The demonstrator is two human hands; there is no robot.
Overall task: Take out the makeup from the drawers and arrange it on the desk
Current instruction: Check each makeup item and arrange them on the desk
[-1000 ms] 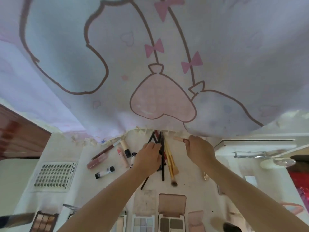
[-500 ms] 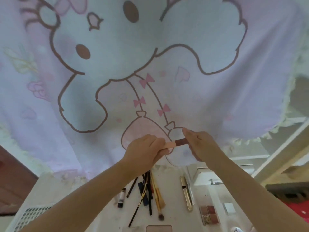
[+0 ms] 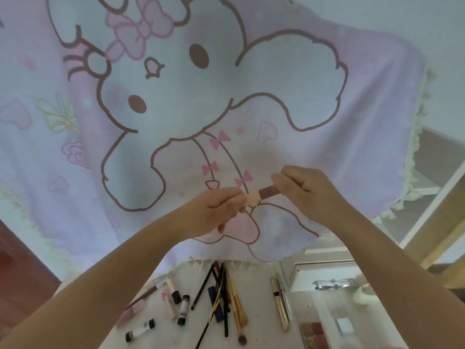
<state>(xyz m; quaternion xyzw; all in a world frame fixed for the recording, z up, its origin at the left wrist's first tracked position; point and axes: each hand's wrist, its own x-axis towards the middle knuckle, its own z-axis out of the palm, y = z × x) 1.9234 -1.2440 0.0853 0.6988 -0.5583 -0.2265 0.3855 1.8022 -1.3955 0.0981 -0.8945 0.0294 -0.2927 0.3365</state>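
Spanning both hands — lip tube point(image 3: 261, 195), pinched endwise.

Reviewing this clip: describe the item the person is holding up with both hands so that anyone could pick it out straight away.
Look in front of the big cartoon-rabbit cloth hanging behind the desk. There the left hand and right hand pinch opposite ends of a small lip gloss tube. Unlike the brushes and pencils lying on the desk below, it is raised, with a peach cap and a brownish-rose body.

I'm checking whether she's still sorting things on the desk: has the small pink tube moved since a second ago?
Yes. The pink tube has gone up from the brushes on the desk; both hands now hold it before the cartoon cloth.
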